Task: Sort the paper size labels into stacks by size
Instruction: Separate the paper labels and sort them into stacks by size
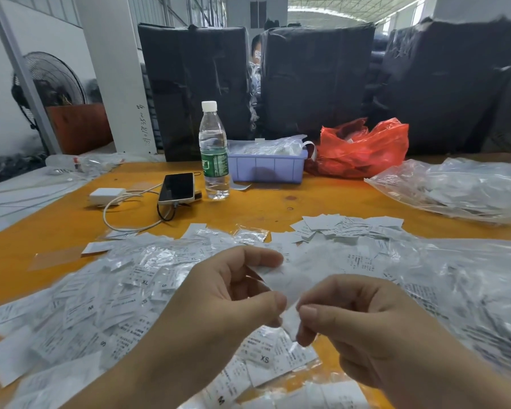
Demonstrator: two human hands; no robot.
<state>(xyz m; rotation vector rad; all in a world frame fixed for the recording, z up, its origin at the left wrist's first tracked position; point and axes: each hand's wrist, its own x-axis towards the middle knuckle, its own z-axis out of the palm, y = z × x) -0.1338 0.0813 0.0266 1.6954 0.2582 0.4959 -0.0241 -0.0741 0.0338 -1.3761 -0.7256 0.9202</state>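
my left hand (pixel 219 293) and right hand (pixel 357 323) are raised together over the orange table (pixel 278 202), both pinching one white paper label (pixel 288 290) between thumb and forefinger; the left grips its upper part, the right its lower corner. the print on this label is blurred, so i cannot tell its size.

beneath and to the left lies a loose heap of labels (pixel 106 302), too many to count, some in clear sleeves; legible marks include one xl, two s, two m and one xs. a smaller pile of labels (pixel 345 227) sits farther back, right of centre, apart from the heap.

further items on the table, counted: one water bottle (pixel 214 152) upright, one phone (pixel 177 188) lying flat just beside it, one white charger (pixel 106 196) with its cable, one lilac tray (pixel 266 168), one red plastic bag (pixel 363 149), and one large clear bag (pixel 455 187) at far right. three dark wrapped bales (pixel 316 75) stand behind.
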